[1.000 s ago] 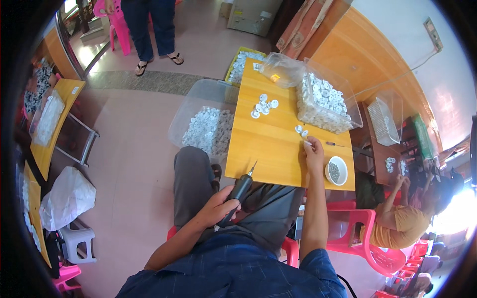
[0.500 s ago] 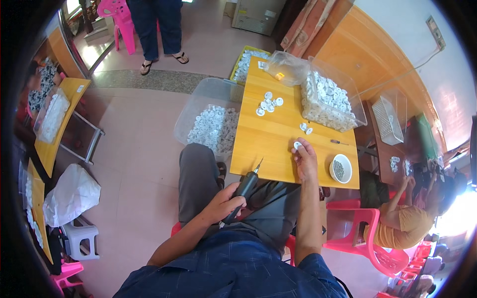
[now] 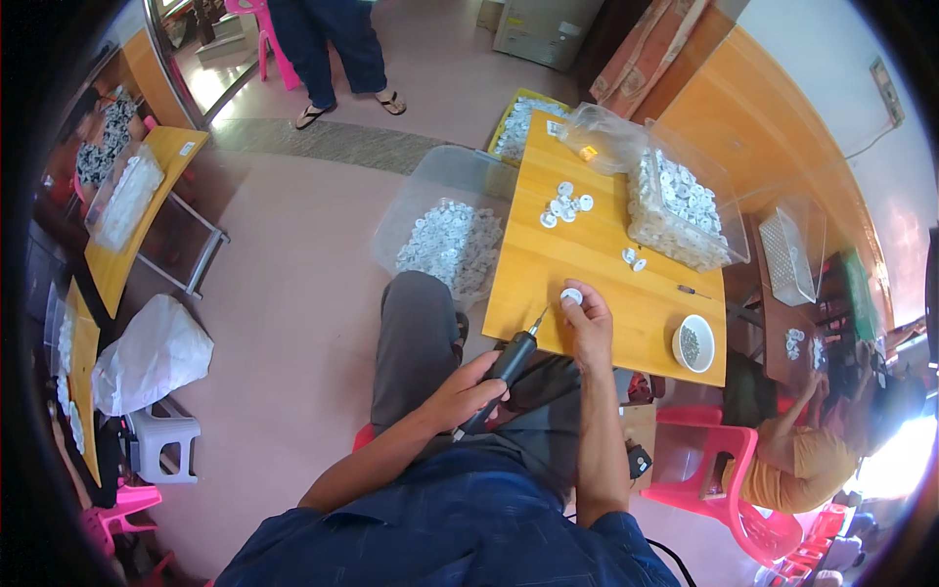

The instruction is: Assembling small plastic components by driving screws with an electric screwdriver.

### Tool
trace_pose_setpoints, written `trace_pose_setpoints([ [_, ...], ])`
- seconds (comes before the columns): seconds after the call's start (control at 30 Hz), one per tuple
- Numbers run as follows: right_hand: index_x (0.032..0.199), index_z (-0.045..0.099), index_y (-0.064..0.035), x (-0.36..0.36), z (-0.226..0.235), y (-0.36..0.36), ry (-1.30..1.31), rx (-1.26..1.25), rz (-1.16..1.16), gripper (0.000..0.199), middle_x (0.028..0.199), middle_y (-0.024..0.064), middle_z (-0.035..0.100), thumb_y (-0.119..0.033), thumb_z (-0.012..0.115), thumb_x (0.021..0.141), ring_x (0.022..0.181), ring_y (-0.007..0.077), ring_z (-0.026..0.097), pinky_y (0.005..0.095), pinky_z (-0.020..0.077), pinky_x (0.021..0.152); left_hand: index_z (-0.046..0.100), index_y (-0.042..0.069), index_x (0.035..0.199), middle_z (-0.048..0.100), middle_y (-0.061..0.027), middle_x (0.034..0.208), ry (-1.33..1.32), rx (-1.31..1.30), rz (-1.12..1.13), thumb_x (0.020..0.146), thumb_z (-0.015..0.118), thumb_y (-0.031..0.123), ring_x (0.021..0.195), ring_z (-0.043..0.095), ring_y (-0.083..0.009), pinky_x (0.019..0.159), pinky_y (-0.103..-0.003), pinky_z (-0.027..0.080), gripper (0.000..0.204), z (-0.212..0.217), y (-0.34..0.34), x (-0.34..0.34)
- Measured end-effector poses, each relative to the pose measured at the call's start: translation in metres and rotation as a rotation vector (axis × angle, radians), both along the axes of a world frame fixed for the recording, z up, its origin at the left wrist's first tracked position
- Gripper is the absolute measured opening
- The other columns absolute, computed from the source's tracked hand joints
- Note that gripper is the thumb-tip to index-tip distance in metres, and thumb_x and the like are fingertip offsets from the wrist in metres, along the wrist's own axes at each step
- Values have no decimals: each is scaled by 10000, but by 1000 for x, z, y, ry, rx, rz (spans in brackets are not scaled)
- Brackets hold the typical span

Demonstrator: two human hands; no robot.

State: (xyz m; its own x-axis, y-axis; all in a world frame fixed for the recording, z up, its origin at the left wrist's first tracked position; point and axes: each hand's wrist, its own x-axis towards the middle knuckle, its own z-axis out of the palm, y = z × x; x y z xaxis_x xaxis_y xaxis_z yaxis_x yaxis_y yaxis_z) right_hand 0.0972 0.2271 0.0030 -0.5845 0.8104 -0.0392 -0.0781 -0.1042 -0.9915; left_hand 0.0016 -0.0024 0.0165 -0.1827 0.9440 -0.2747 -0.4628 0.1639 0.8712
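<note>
At table edge, white disc point(image 3: 571, 294) in right hand point(image 3: 588, 323) fingertips, screwdriver point(image 3: 509, 362) beside

Beyond the gripped white part, at the table's far end, lies a crumpled clear plastic bag point(image 3: 608, 127) with a small orange piece inside. Farther off, on the floor past that bag, stands a pale cardboard box point(image 3: 546, 29), rectangular. Well to the left of the grip, on the floor by a grey stool, sits a bulging white plastic sack point(image 3: 152, 354).

Head-worn fisheye, downward over table point(image 3: 597, 264)
</note>
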Motion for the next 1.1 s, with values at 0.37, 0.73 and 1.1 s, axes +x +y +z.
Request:
trace_pose_setpoints([
  [0.37,1077,699,-46,-12,-24,-19,-23,34,-6,157,785,-48,626,-54,684,921,583,20,492,176,370,497,478,33,1303,591,-59,908,51,15,21,943,519,131,705,596,-115,625,-271,506,376,-8,0,-1],
  [0.73,1041,723,-35,-12,-30,-18,-29,52,-32,145,755,-53,616,-53,717,897,576,19,484,178,370,493,489,38,1284,594,-59,898,52,-11,24,942,520,140,702,597,-121,616,-270,505,358,-9,1,0],
  [1.1,1077,727,-39,-12,-29,-19,-32,67,-6,175,748,-51,606,-42,702,904,561,17,479,178,384,483,508,47,1243,602,-60,888,44,-31,26,940,525,143,686,599,-122,605,-267,502,318,-6,2,0],
])
